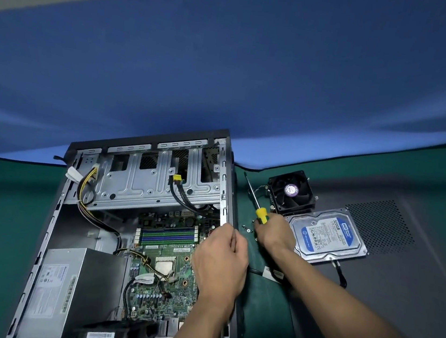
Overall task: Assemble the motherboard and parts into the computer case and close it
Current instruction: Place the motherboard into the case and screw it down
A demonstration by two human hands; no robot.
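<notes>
The open computer case [55,221] lies on its side on the green mat, with the green motherboard [163,282] inside it. My left hand [220,264] rests over the case's right rim, fingers curled; whether it holds anything is hidden. My right hand [274,231] is just right of the case, closed on the yellow-and-green handle of a screwdriver [260,211] whose shaft points up and left. Small screws [246,228] lie on the mat between my hands. A cooler fan [292,191] and a hard drive [326,235] lie to the right.
A silver power supply [72,290] fills the case's lower left, and a drive cage [155,183] with loose cables spans the top. The dark side panel [387,287] lies flat under the hard drive at right. A blue cloth backdrop [228,71] rises behind the table.
</notes>
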